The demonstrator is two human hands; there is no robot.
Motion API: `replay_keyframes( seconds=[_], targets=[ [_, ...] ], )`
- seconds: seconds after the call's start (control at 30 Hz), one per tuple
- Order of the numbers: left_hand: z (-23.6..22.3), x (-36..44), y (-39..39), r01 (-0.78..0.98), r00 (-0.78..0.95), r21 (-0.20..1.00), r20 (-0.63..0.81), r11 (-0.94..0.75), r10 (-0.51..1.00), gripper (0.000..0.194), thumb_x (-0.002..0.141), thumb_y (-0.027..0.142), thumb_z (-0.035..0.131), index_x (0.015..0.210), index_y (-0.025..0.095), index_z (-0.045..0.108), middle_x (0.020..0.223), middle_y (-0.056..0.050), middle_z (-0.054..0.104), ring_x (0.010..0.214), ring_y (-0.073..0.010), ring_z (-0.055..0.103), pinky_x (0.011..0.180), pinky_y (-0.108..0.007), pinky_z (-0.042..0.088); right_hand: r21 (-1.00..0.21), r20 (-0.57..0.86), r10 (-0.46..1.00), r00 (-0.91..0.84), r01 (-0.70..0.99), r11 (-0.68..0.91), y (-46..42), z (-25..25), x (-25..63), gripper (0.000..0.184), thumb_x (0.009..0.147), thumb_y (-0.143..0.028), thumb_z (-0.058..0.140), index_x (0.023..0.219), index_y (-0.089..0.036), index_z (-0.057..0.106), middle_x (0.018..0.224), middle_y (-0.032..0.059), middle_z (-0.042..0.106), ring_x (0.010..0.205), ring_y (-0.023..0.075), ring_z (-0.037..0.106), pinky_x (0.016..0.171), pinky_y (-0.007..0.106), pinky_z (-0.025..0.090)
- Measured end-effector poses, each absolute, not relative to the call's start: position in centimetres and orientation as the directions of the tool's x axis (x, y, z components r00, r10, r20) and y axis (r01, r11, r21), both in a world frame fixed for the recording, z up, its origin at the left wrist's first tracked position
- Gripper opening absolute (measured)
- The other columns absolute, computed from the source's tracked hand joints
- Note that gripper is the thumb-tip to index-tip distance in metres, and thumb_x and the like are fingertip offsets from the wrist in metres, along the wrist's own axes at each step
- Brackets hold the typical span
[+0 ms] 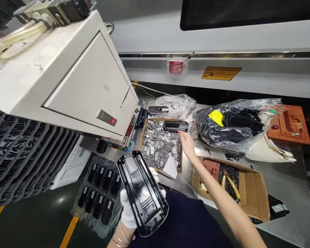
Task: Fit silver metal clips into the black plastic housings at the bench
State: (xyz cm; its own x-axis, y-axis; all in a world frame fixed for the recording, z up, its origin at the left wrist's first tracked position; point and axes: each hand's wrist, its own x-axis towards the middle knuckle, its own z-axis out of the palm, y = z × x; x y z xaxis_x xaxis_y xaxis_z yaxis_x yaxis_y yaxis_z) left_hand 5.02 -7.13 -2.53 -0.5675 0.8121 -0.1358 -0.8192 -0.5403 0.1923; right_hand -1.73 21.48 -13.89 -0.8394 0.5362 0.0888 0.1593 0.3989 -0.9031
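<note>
My left hand [127,212], in a white glove, grips a long black plastic housing [142,191] with its ribbed inside facing up, low in the middle of the view. My bare right hand [187,143] reaches out over a cardboard tray [144,129] filled with several small grey metal parts. Its fingers are apart and hold nothing. The fingertips are just below a smaller black plastic piece [175,126] lying across the tray's far edge.
A white machine housing [74,79] overhangs the left. A clear tray of black parts [100,194] sits low left. Plastic bags of black parts [232,127], an orange fixture [290,124] and an open carton with yellow-handled pliers [232,186] lie on the metal table.
</note>
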Motion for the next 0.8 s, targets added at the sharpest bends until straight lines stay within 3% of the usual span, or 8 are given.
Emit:
replay_keyframes(
  seconds=[0.17, 0.3, 0.47, 0.6, 0.67, 0.7, 0.73, 0.8],
  targets=[
    [-1.1, 3.6, -7.3, -0.784, -0.618, 0.141, -0.079, -0.605, 0.782, 0.076, 0.091, 0.065, 0.074, 0.157, 0.033, 0.052, 0.15, -0.002, 0.065, 0.133, -0.0234, 0.067, 0.114, -0.031, 0.053, -0.848, -0.127, 0.453, -0.882, 0.333, 0.412, 20.1, -24.6, -6.2, 0.018, 0.101, -0.027, 0.057, 0.099, -0.017, 0.072, 0.102, 0.0119, 0.07, 0.102, 0.0283, 0.066, 0.098, 0.051, 0.053],
    [-1.1, 3.2, -8.4, -0.78, -0.624, 0.161, -0.127, -0.605, 0.771, 0.084, 0.091, 0.063, 0.075, 0.158, 0.019, 0.051, 0.148, -0.007, 0.067, 0.132, -0.0259, 0.067, 0.115, -0.035, 0.054, -0.834, -0.201, 0.435, -0.878, 0.387, 0.395, 20.1, -26.1, -7.0, 0.022, 0.096, -0.012, 0.052, 0.084, -0.019, 0.069, 0.096, 0.0136, 0.07, 0.109, 0.0336, 0.066, 0.107, 0.061, 0.046],
    [-1.8, 3.1, -9.8, -0.736, -0.669, 0.347, -0.244, -0.581, 0.702, 0.076, 0.09, 0.057, 0.08, 0.152, 0.018, 0.058, 0.153, -0.01, 0.063, 0.137, -0.0232, 0.063, 0.118, -0.04, 0.053, -0.864, -0.211, 0.441, -0.872, 0.377, 0.333, 21.1, -24.3, -5.5, 0.018, 0.099, -0.029, 0.067, 0.086, -0.017, 0.067, 0.098, 0.0072, 0.068, 0.109, 0.0263, 0.065, 0.112, 0.056, 0.045],
    [-1.3, 1.4, -8.2, -0.765, -0.536, 0.588, -0.351, -0.265, 0.768, 0.078, 0.077, 0.053, 0.089, 0.145, 0.022, 0.063, 0.14, -0.011, 0.071, 0.126, -0.0325, 0.069, 0.113, -0.052, 0.055, -0.912, -0.222, 0.515, -0.828, 0.363, 0.19, 20.9, -20.3, -1.5, 0.038, 0.101, -0.052, 0.054, 0.106, -0.018, 0.07, 0.11, 0.0113, 0.07, 0.105, 0.026, 0.068, 0.108, 0.051, 0.051],
    [0.0, -0.2, -6.3, -0.572, -0.503, 0.818, -0.411, 0.064, 0.76, 0.078, 0.064, 0.038, 0.094, 0.134, 0.018, 0.066, 0.128, -0.013, 0.074, 0.118, -0.0367, 0.071, 0.107, -0.056, 0.056, -0.93, -0.252, 0.556, -0.792, 0.356, 0.086, 21.4, -16.8, 1.8, 0.052, 0.098, -0.062, 0.046, 0.115, -0.018, 0.069, 0.112, 0.0136, 0.073, 0.099, 0.0266, 0.072, 0.102, 0.048, 0.057],
    [0.8, -0.9, -5.2, -0.36, -0.525, 0.899, -0.415, 0.249, 0.743, 0.074, 0.061, 0.029, 0.092, 0.129, 0.017, 0.065, 0.124, -0.013, 0.074, 0.116, -0.037, 0.07, 0.107, -0.056, 0.055, -0.937, -0.269, 0.57, -0.776, 0.348, 0.031, 22.0, -14.5, 3.7, 0.057, 0.096, -0.066, 0.047, 0.12, -0.019, 0.069, 0.114, 0.0133, 0.074, 0.099, 0.0262, 0.074, 0.1, 0.045, 0.059],
    [1.7, -1.6, -4.0, -0.142, -0.553, 0.92, -0.38, 0.365, 0.742, 0.072, 0.061, 0.023, 0.089, 0.128, 0.018, 0.064, 0.125, -0.012, 0.073, 0.118, -0.0359, 0.069, 0.108, -0.054, 0.054, -0.942, -0.285, 0.581, -0.762, 0.334, -0.025, 22.7, -12.0, 5.8, 0.059, 0.094, -0.069, 0.052, 0.126, -0.021, 0.068, 0.118, 0.0118, 0.075, 0.1, 0.0254, 0.075, 0.098, 0.041, 0.061],
    [3.2, -2.4, -1.8, 0.206, -0.548, 0.888, -0.243, 0.411, 0.8, 0.055, 0.07, 0.023, 0.081, 0.123, 0.021, 0.066, 0.117, -0.008, 0.075, 0.108, -0.0299, 0.072, 0.101, -0.045, 0.056, -0.948, -0.301, 0.591, -0.748, 0.304, -0.099, 24.1, -6.3, 10.3, 0.059, 0.091, -0.07, 0.067, 0.132, -0.027, 0.07, 0.118, 0.0069, 0.078, 0.104, 0.0225, 0.076, 0.093, 0.03, 0.062]
  ],
)
